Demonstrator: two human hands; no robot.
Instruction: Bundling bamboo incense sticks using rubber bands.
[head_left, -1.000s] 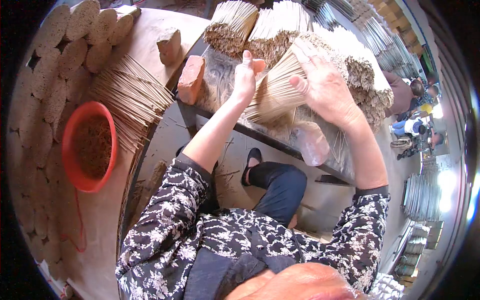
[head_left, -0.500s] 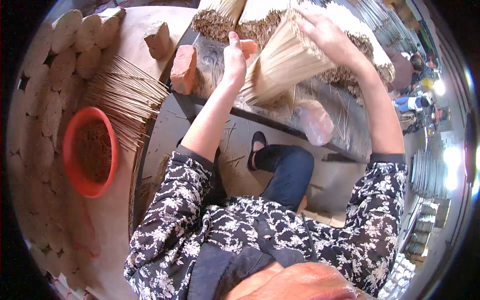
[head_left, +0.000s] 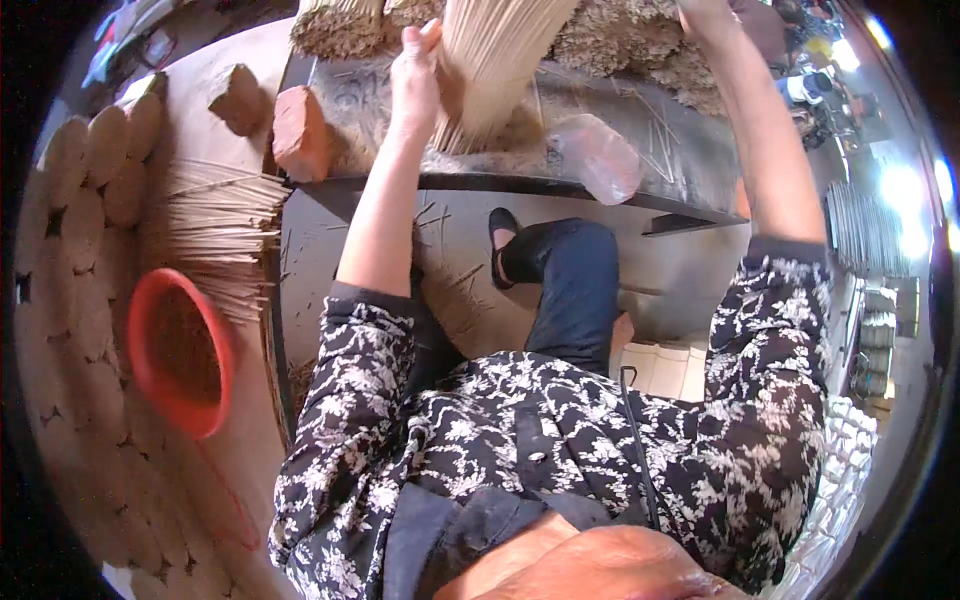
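Observation:
A bundle of thin pale sticks stands, fanned and slightly tilted, on the worn dark workbench. My left hand is closed against the bundle's left side, thumb pointing up; its other fingers are partly hidden. Away to the right, my right hand is at the top edge of the view over brown-ended stick bundles; its fingers are cut off, so I cannot see whether they hold anything. Near the bench's front edge lies a clear plastic bag.
A reddish brick sits on the bench's left corner. On the left-hand surface are another brick-like block, a pile of loose sticks, a red plastic bowl and stacked round-ended bundles. A few loose sticks lie on the bench.
My right hand has left the top of the stick bundle and moved right and away. The bundle is more upright, with my left hand against it. The whole view has shifted.

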